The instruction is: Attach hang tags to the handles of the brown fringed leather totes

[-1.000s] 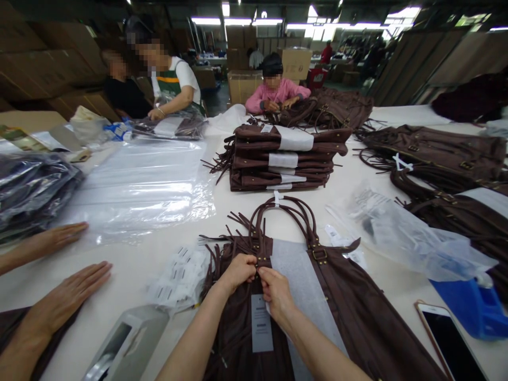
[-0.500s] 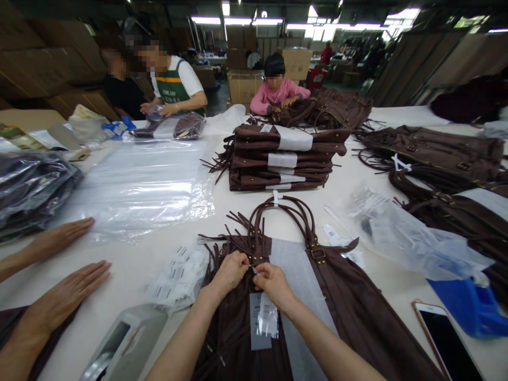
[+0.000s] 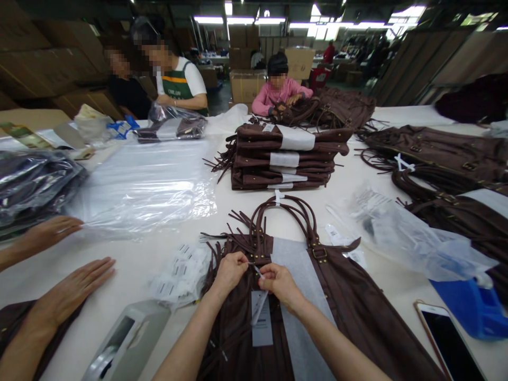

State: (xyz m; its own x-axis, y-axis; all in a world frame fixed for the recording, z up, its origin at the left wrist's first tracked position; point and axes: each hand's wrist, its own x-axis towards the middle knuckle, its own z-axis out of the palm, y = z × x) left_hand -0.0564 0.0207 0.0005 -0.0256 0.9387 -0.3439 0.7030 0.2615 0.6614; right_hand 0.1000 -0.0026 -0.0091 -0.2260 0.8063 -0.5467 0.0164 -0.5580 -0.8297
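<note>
A brown fringed handbag (image 3: 357,312) lies flat on the table in front of me, handles pointing away, with a strip of white tissue paper (image 3: 296,286) down its middle. My left hand (image 3: 228,272) and my right hand (image 3: 280,283) meet just below the bag's studded top edge. Both are pinched on a thin tag fastener; a grey hang tag (image 3: 262,323) and a small clear packet dangle below my right hand. A heap of small white tags in plastic (image 3: 178,275) lies left of the bag.
A co-worker's two hands (image 3: 75,288) rest flat on the table at left beside clear plastic bags (image 3: 146,185). A stack of folded brown bags (image 3: 281,156) sits ahead, more bags at right. A phone (image 3: 450,344), a blue object and a grey tagging tool (image 3: 127,338) lie near me. People work across the table.
My hands stayed pinched at the bag's top edge and moved slightly apart. The clear packet shifted beneath my right hand. The co-worker across lifted a bagged item; the nearer hand at left slid back.
</note>
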